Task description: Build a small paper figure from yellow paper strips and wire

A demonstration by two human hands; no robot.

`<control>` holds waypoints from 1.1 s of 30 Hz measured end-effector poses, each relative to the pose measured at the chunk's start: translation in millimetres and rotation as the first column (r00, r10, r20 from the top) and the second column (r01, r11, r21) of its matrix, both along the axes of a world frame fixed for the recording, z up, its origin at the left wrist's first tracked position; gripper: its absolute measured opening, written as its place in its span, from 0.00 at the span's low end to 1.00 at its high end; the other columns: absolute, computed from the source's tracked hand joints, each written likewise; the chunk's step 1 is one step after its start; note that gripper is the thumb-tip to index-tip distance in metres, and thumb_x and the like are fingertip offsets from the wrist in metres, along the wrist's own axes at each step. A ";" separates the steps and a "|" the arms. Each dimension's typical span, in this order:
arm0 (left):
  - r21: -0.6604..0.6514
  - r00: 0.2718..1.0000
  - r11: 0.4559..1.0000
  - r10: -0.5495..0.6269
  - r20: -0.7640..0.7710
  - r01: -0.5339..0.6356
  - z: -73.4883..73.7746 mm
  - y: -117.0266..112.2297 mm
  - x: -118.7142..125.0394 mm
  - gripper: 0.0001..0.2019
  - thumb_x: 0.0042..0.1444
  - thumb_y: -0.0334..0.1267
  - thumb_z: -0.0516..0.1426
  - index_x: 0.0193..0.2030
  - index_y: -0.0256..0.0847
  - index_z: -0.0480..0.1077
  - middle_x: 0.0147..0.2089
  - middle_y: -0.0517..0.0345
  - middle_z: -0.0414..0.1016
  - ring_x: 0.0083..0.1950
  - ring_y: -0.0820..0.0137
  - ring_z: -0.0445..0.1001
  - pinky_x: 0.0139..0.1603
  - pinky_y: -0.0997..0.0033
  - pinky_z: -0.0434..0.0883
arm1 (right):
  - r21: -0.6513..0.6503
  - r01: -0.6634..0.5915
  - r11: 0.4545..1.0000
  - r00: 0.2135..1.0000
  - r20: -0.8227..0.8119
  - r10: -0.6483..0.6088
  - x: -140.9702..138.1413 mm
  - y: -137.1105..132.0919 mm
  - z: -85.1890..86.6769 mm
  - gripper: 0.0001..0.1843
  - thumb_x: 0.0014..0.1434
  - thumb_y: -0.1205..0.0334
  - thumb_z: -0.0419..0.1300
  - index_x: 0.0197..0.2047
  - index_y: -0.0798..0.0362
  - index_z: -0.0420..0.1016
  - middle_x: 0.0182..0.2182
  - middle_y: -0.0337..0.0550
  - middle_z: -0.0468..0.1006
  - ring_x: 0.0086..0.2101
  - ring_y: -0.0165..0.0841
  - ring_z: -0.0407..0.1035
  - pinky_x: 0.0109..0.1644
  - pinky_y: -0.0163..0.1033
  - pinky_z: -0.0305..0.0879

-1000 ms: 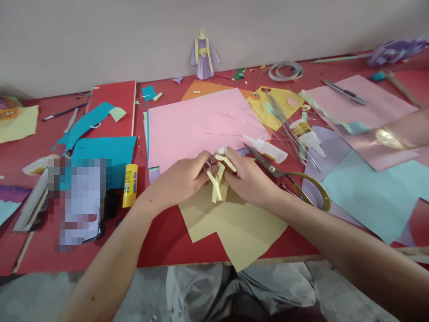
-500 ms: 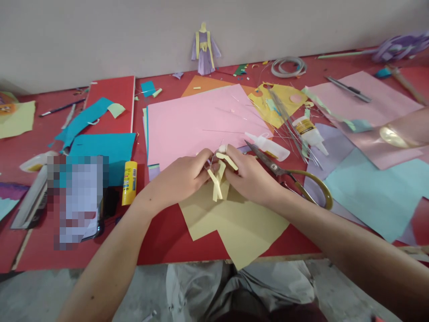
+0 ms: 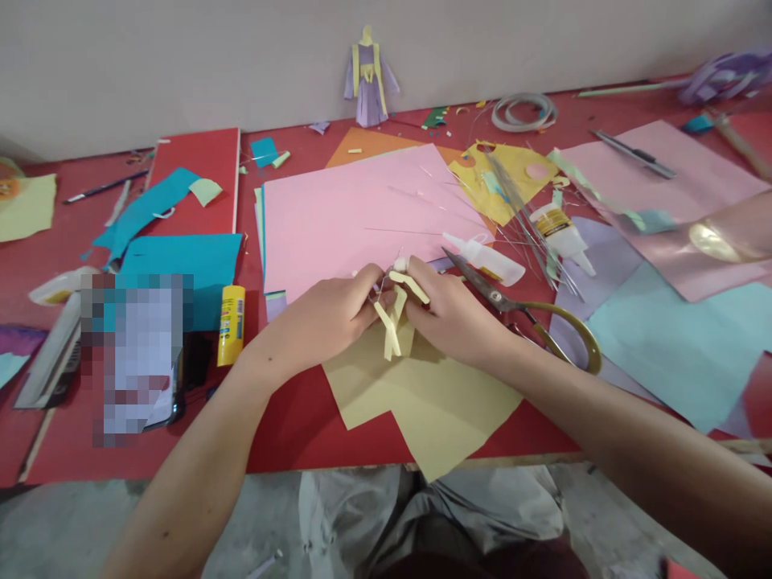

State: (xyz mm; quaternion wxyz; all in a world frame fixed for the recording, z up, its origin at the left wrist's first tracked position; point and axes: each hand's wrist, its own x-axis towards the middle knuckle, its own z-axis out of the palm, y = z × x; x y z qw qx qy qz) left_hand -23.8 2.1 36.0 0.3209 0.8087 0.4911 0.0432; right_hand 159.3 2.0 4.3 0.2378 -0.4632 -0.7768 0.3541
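Observation:
A small yellow paper piece with folded strips and a wire (image 3: pixel 393 326) hangs between my two hands, over the pale yellow paper (image 3: pixel 434 402). My left hand (image 3: pixel 346 310) pinches it from the left side, fingers closed. From the right, my right hand (image 3: pixel 443 310) grips the same piece, thumb and fingers pressed together near a small white lump at its top. The fingertips hide part of the piece. Just right of my right hand lie scissors (image 3: pixel 498 301) with gold handles and a white glue bottle (image 3: pixel 488 261). A pink paper sheet (image 3: pixel 355 201) spreads beyond both hands.
A yellow glue stick (image 3: pixel 231 326) and a blurred-out phone (image 3: pixel 145 362) lie to the left. Against the wall stands a purple and yellow paper doll (image 3: pixel 370 80). Thin wires (image 3: pixel 519 209) and a second glue bottle (image 3: pixel 558 233) are at right. Another person's forearm (image 3: pixel 736 233) enters there.
The view has shifted slightly, so the things on the table sit a little higher in the picture. Both hands keep their hold on the paper piece, with hardly any movement.

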 end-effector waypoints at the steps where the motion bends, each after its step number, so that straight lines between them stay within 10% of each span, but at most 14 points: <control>1: 0.002 1.000 1.000 -0.003 -0.003 0.003 0.2 0.1 0.4 0.05 0.67 0.40 0.46 0.43 0.43 0.59 0.35 0.59 0.74 0.35 0.67 0.73 0.31 0.70 0.60 | 0.001 -0.002 1.000 1.000 0.002 0.002 -0.1 0.0 -0.1 0.07 0.55 0.70 0.49 0.35 0.49 0.55 0.24 0.34 0.65 0.23 0.29 0.60 0.27 0.33 0.50; 33: 0.161 0.967 0.981 -0.064 -0.249 0.106 3.6 -4.5 0.4 0.05 0.67 0.36 0.45 0.45 0.41 0.60 0.31 0.57 0.73 0.28 0.67 0.71 0.24 0.71 0.55 | 0.042 -0.036 0.998 0.994 0.106 0.031 -0.3 0.0 -0.4 0.06 0.55 0.68 0.50 0.36 0.50 0.57 0.25 0.37 0.68 0.24 0.32 0.63 0.27 0.34 0.51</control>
